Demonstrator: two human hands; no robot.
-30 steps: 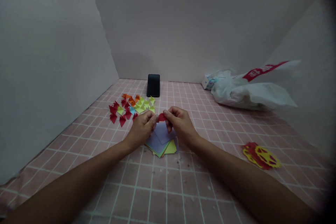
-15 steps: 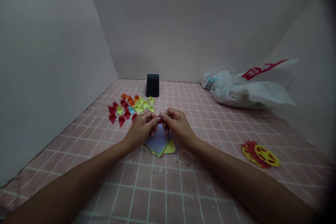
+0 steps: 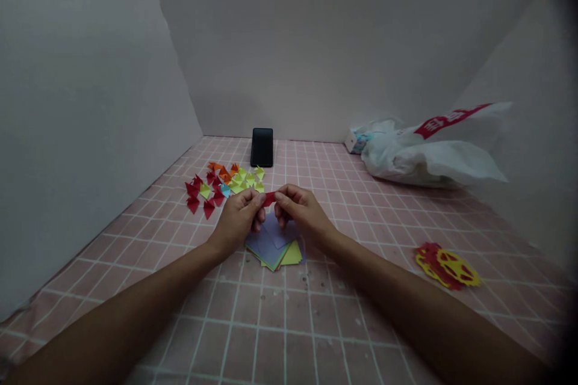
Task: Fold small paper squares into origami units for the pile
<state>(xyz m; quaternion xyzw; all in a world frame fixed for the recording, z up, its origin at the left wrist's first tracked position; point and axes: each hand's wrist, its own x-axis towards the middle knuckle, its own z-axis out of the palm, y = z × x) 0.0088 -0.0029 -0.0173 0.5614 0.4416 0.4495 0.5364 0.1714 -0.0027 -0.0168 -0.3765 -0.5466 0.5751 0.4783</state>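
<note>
Since the frame half a second ago the hands have drawn slightly apart: the left hand has shifted a little leftward, and more of the small red paper now shows between the thumbs, where before they nearly met. The fingers of both hands are pinched narrow on it — left hand at one end, right hand at the other — so the paper spans the short gap between them. Its exact folds are too small to make out.

The red paper is held over the far part of a fanned stack of paper squares, mostly lilac on top with green and yellow edges showing, on the pink gridded tabletop. Just beyond the left hand lies a cluster of folded paper pieces in red, orange, yellow-green and one light blue. A black phone is behind them, near the back wall.

Well off to the right lie overlapping red and yellow cut-outs; farther back, a white plastic bag with a red printed band rests beside a small box, partly covering it.
</note>
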